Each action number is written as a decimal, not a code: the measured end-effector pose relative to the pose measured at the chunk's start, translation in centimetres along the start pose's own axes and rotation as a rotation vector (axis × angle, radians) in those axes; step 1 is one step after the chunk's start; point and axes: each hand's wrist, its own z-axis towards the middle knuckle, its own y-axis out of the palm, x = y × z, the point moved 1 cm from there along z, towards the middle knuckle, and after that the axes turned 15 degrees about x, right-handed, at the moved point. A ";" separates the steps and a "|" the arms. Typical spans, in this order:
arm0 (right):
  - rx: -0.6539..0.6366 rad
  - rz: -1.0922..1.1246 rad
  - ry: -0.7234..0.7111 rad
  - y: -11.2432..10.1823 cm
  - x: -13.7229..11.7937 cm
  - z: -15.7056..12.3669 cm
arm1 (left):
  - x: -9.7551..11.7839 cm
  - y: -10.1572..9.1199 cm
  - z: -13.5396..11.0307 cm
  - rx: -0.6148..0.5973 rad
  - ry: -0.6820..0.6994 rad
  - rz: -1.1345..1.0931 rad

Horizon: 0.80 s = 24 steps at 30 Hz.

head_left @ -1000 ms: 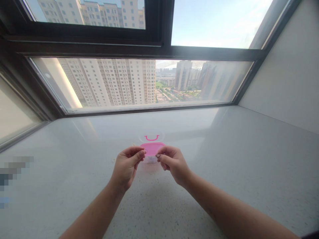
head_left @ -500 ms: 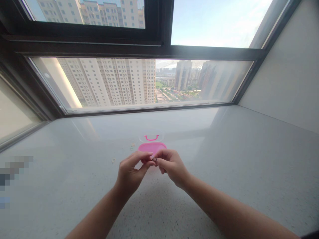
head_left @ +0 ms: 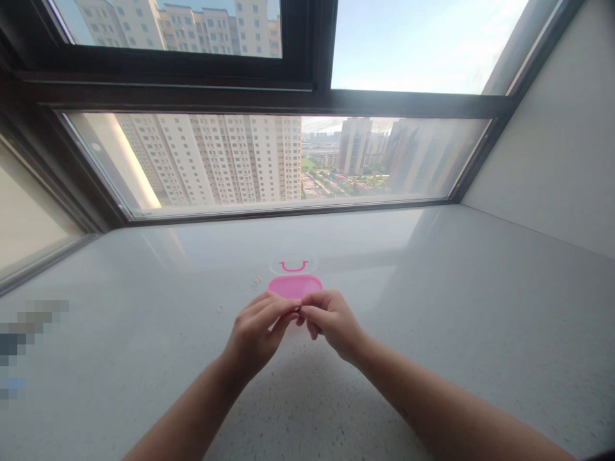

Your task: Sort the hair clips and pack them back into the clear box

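Observation:
My left hand (head_left: 259, 326) and my right hand (head_left: 334, 322) meet fingertip to fingertip above the counter. Between them is a small dark loop (head_left: 298, 309), which looks like a little elastic band. Both thumbs and index fingers pinch it, and the fingers hide most of it. Just beyond my hands lies a shallow pink container (head_left: 295, 285), its near side covered by my fingers. Behind that is a clear lid-like piece with a pink curved handle (head_left: 294, 266).
Several small pale rings (head_left: 257, 280) lie left of the pink container, and a single pale ring (head_left: 220, 309) rests nearer. The speckled counter (head_left: 432, 333) runs back to a dark-framed window (head_left: 307, 211). A white wall (head_left: 557, 147) stands on the right.
My left index finger has come forward and down over the dark loop, so less of the loop shows. My right hand has stayed nearly still.

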 end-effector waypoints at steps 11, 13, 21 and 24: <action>0.179 -0.073 -0.140 -0.6 0.0 1.2 | -2.8 -1.8 3.1 -0.081 -0.222 0.436; 0.191 -0.084 -0.151 -0.7 0.1 1.4 | -3.5 -1.5 3.4 -0.225 -0.222 0.449; 0.197 -0.112 -0.195 -1.0 0.2 1.7 | -4.4 -0.3 4.1 -0.496 -0.182 0.512; 0.203 -0.114 -0.204 -1.0 0.2 1.7 | -4.4 -0.2 4.2 -0.521 -0.165 0.522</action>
